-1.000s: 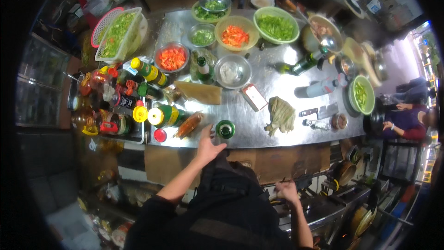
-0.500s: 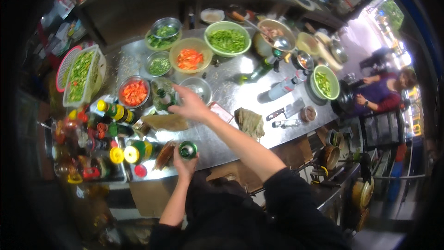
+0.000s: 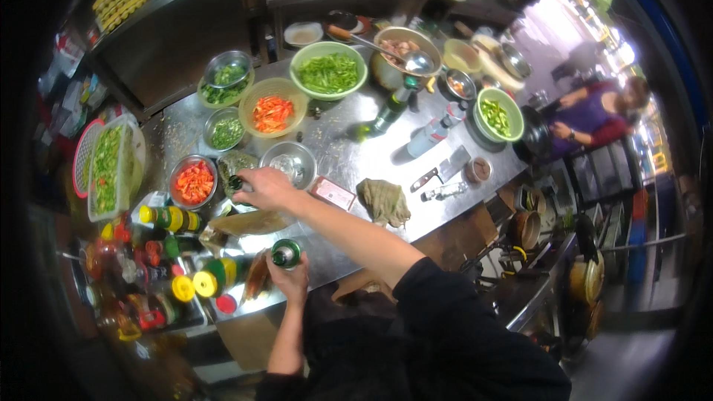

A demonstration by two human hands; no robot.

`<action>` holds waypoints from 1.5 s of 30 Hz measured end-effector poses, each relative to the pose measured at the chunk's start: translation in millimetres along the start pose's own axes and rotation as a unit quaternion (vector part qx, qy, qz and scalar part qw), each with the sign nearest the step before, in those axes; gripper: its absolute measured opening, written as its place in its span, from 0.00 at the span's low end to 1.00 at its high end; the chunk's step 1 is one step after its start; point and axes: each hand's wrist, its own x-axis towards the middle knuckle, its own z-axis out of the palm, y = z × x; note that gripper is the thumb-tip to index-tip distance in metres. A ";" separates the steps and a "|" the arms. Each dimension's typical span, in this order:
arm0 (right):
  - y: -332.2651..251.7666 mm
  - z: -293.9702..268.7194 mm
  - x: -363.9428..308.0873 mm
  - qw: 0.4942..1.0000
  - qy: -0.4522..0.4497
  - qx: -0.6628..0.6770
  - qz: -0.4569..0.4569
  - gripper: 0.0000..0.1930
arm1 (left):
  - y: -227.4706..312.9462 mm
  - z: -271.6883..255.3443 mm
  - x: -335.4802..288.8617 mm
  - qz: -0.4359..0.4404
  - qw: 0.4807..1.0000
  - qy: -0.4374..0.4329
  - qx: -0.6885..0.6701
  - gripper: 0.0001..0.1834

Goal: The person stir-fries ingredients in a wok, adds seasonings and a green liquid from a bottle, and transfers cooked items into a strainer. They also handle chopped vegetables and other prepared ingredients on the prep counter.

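My left hand (image 3: 292,281), near the table's front edge, is wrapped round a green glass bottle (image 3: 284,254), seen from above with its round top toward me. My right hand (image 3: 266,188) is stretched across the table, its fingertips closed at the dark neck of a second bottle (image 3: 235,181). That bottle's body is partly hidden by the hand and hard to make out. A metal bowl (image 3: 303,154) stands just beyond my right hand. A brown paper-like packet (image 3: 249,223) lies between my two hands, and a bowl of chopped red pepper (image 3: 195,183) sits to the left.
Sauce bottles (image 3: 172,218) crowd the left end. Bowls of cut vegetables (image 3: 329,73) line the far side. A cleaver (image 3: 453,163), a cloth (image 3: 383,201), a small box (image 3: 333,193) and standing bottles (image 3: 392,104) lie to the right. Another person (image 3: 590,119) stands beyond the right end.
My right hand has come down with its spread fingers drawn together at the second bottle's neck. The left hand keeps its bottle. The view has shifted, and the table appears farther left.
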 end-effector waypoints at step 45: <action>311.1 -115.5 -34.9 0.878 0.209 0.083 0.423 0.28 | -5.0 14.7 -77.7 0.064 0.961 -0.269 -0.014 0.19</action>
